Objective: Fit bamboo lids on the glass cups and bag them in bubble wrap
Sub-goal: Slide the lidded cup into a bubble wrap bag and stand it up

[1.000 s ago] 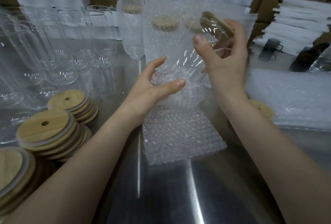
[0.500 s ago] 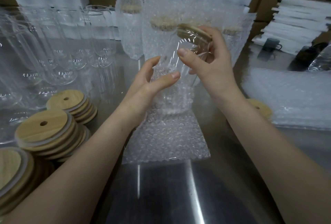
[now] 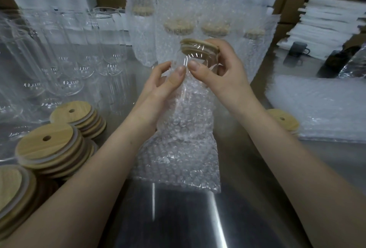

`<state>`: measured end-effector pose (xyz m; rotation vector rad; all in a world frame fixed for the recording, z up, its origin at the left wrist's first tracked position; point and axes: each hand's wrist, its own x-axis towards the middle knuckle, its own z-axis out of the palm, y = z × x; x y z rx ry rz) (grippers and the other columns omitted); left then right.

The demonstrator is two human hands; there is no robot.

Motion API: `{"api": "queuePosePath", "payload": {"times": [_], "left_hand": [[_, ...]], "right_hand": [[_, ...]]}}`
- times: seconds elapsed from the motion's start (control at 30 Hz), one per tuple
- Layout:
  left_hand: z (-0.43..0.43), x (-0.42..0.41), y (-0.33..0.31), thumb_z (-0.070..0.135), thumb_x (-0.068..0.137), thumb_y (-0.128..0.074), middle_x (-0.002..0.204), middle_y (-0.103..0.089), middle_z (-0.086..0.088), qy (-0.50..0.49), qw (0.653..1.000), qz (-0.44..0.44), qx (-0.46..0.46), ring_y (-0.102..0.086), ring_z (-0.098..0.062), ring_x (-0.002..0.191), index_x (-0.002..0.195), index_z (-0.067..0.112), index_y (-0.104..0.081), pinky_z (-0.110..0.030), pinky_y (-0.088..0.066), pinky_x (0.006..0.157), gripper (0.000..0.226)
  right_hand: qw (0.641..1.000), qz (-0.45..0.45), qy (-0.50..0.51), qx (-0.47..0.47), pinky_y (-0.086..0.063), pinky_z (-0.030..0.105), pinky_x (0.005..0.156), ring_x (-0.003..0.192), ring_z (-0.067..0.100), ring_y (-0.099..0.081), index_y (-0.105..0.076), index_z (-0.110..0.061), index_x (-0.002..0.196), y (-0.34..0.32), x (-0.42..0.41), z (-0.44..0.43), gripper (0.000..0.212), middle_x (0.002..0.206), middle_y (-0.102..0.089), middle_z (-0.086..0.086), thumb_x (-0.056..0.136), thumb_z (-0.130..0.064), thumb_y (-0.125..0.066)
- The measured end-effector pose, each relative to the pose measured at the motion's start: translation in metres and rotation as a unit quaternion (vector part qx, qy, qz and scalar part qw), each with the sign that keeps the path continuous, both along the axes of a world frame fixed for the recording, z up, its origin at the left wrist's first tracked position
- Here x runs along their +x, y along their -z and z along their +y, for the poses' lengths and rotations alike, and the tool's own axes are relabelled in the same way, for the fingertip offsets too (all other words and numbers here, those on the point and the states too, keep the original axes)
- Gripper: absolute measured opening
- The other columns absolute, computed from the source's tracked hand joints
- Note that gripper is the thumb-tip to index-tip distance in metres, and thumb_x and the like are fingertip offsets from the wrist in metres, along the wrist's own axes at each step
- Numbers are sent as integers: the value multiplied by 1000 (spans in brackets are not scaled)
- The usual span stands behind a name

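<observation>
Right hand (image 3: 223, 77) grips bamboo-lidded glass cup (image 3: 195, 58) in bubbly bag (image 3: 178, 158).

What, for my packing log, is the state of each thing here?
Glass cup: lidded, partly inside the bag, top out.
Bamboo lid: fitted on that cup.
Bubble wrap bag: mouth open, lower end empty.
Left hand: pinching the bag's mouth.
Right hand: gripping the cup's top.
Bagged cups behind: upright, lidded.
Bare cups: upright, unlidded.
Spare lids: stacked.

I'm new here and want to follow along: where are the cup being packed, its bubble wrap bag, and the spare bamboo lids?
glass cup (image 3: 198, 57), head view, shoulder below its lid.
bubble wrap bag (image 3: 178, 160), head view, flat lower part.
spare bamboo lids (image 3: 55, 146), head view, top of near stack.
</observation>
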<state>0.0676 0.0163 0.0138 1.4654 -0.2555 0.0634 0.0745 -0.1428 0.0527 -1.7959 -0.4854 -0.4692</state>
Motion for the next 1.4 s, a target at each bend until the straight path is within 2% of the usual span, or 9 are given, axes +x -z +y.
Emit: {"api": "queuePosePath", "payload": {"times": [0.23, 0.43, 0.73, 0.9, 1.03, 1.2, 1.27, 1.33, 1.4], "left_hand": [[20, 5, -1, 67, 43, -89, 137, -60, -4, 128, 984, 95, 77, -63, -21, 121, 147, 14, -39, -44, -44, 107, 128], [21, 5, 2, 41, 74, -79, 119, -72, -6, 150, 984, 62, 73, -69, -24, 111, 127, 12, -61, -34, -54, 91, 63], [13, 1, -1, 43, 76, -74, 121, -70, -8, 104, 994, 20, 17, -66, -25, 116, 128, 6, -59, -44, -43, 105, 65], [10, -4, -6, 36, 78, -73, 120, -70, -9, 84, 996, -27, -13, -66, -24, 114, 129, 5, -57, -36, -49, 99, 62], [5, -9, -10, 33, 75, -73, 111, -72, -1, 45, 996, -79, -20, -68, -21, 110, 119, 14, -64, -30, -52, 91, 49], [-1, -12, -13, 46, 73, -72, 137, -57, 5, -13, 989, -146, 35, -53, -4, 128, 139, 21, -49, -27, -42, 108, 75], [-4, -14, -16, 62, 64, -67, 136, -41, 17, -62, 984, -142, 83, -41, 20, 119, 142, 36, -35, -4, -35, 100, 88], [-6, -16, -17, 69, 57, -62, 123, -44, 13, -93, 985, -110, 98, -48, 12, 108, 137, 37, -33, -5, -40, 89, 91], [-4, -16, -14, 66, 55, -65, 124, -57, 3, -66, 991, -74, 92, -59, -6, 112, 131, 25, -42, -26, -48, 97, 90]], "right_hand": [[996, -32, 88, 9, -53, 45, 87, 97, 16, -61, -59, -28, 113, 3, 6, -8, 51, 104, -64, -12, 72, -56, -72], [995, -20, 95, -9, -52, 44, 90, 95, 12, -62, -63, -23, 115, 5, 7, -6, 58, 105, -67, -11, 70, -59, -71], [998, -15, 57, -12, -53, 49, 85, 93, 17, -64, -66, -22, 110, 2, 0, 0, 45, 102, -70, -7, 74, -48, -75], [999, -33, 21, 4, -52, 50, 88, 99, 25, -65, -65, -18, 113, -2, -5, 1, 45, 108, -70, 1, 76, -41, -75], [998, -66, -1, 6, -52, 35, 85, 103, 18, -63, -61, -12, 120, -5, -7, 0, 48, 114, -66, 1, 79, -32, -75], [989, -147, -13, -24, -45, 21, 78, 102, 9, -58, -54, -13, 124, -10, -11, -2, 48, 117, -57, -4, 82, -30, -70], [982, -185, 5, -37, -43, 17, 78, 101, 2, -55, -52, -13, 124, -11, -12, -4, 47, 118, -55, -6, 83, -29, -68], [974, -219, 31, -44, -40, 14, 77, 98, -1, -52, -52, -13, 123, -12, -13, -6, 45, 118, -53, -9, 84, -27, -68], [970, -236, 54, -32, -40, 15, 75, 94, -2, -51, -52, -12, 122, -12, -12, -8, 43, 116, -53, -9, 84, -26, -69]]}}
